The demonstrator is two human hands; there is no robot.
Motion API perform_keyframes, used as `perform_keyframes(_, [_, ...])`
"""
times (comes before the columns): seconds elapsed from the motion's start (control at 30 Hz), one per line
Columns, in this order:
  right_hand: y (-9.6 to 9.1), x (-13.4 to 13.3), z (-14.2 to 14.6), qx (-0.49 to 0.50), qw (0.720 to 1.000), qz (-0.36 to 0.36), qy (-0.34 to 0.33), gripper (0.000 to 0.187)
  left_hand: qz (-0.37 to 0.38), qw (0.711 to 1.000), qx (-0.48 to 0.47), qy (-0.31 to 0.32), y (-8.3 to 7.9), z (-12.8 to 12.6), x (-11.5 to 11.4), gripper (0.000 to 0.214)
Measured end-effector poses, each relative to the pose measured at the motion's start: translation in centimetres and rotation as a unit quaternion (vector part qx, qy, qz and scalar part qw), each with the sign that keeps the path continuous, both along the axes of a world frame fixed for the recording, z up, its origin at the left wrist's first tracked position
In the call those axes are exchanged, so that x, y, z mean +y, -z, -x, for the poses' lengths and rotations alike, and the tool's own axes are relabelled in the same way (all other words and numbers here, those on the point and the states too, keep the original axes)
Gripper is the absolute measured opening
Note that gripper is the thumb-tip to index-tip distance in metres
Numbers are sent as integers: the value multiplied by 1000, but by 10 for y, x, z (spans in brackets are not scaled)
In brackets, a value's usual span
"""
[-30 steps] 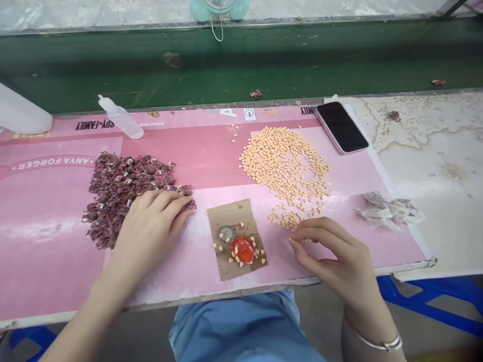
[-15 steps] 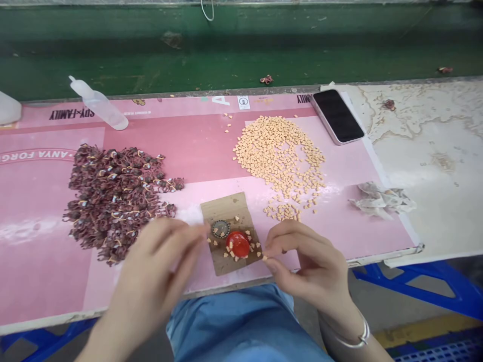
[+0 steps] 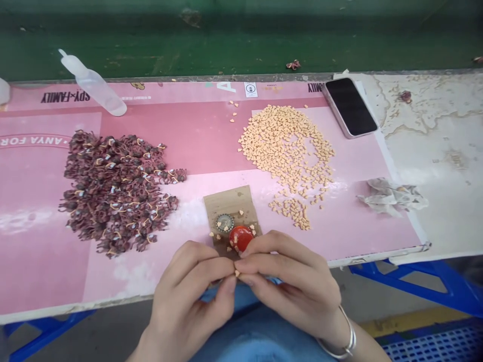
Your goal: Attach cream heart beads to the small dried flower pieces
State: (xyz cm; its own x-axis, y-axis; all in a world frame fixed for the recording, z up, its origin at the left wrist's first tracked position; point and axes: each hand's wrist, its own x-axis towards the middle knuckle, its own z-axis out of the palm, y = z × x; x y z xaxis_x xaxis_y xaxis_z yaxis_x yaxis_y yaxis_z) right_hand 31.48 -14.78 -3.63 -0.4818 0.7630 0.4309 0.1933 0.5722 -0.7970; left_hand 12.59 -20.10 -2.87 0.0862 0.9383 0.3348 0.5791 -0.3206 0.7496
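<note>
My left hand [image 3: 192, 296] and my right hand [image 3: 287, 284] meet at the near table edge, fingertips pinched together. A small tan bead [image 3: 237, 274] shows between the tips. What the left fingers grip is hidden. Just beyond them lies a brown card [image 3: 228, 203] carrying a red cap [image 3: 240, 236], a metal bottle cap [image 3: 225, 221] and a few loose tan beads. A heap of dark maroon pieces [image 3: 116, 188] lies to the left. A spread of tan beads [image 3: 289, 153] lies to the right.
A pink printed mat [image 3: 204, 136] covers the table. A clear squeeze bottle [image 3: 92, 85] lies at the back left, a phone [image 3: 349, 106] at the back right. Crumpled paper [image 3: 392, 197] sits at the right. Behind runs a green conveyor belt [image 3: 241, 45]. Blue frame bars show below.
My left hand left the maroon heap and my right hand left the tan beads. Both came together in front of the brown card, and the view shifted down.
</note>
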Motion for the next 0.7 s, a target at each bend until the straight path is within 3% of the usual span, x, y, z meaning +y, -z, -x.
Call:
perform_keyframes(0.23, [1, -1, -4, -25, 999, -16, -20, 16, -6, 1000, 9, -12, 4, -1, -6, 18])
perform_keyframes(0.5, [-6, -3, 3, -53, 997, -33, 49, 23, -43, 994, 100, -16, 6, -1, -9, 21])
perform_keyframes(0.7, [-6, -6, 0, -41, 998, -17, 35, 18, -63, 992, 110, -17, 4, 1, -14, 14])
